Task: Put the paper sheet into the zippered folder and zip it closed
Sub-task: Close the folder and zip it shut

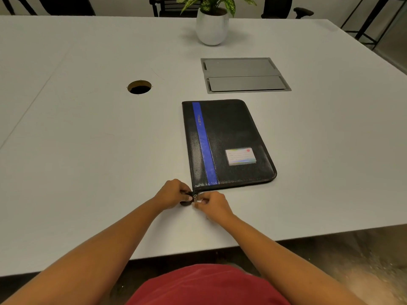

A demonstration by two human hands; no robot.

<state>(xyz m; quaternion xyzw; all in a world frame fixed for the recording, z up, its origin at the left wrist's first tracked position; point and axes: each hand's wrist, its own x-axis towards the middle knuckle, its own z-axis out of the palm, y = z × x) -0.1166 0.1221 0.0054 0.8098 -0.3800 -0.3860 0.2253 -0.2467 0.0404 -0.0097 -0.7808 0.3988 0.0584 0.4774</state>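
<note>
Folder [229, 144], black with a blue lengthwise stripe [204, 144] and a small label card [241, 156] toward its near right corner, lying flat and closed on a white table [88, 150], slightly right of centre and a little way in from the near edge. Head view: both bare forearms reach forward from the bottom of the frame and meet at the folder's near left corner. The left hand [172, 193] is curled, its fingertips pinched on the dark end of the zipper track just beside that corner; the right hand [211, 204] is likewise curled, thumb and forefinger pinched on the small metal zipper pull [195, 197], which sits at the corner between the two hands. The hands nearly touch each other. The folder's near edge and right edge appear shut along their visible length; whether the zipper is fully run home cannot be told. The paper sheet does not show, and the closed cover hides the interior. Farther on the table: a round cable hole [139, 86] to the left, a grey recessed hatch [244, 75] just beyond the folder's far edge, and a white pot with a leafy plant [212, 25] at the far side. A red garment [207, 285] fills the bottom centre.
</note>
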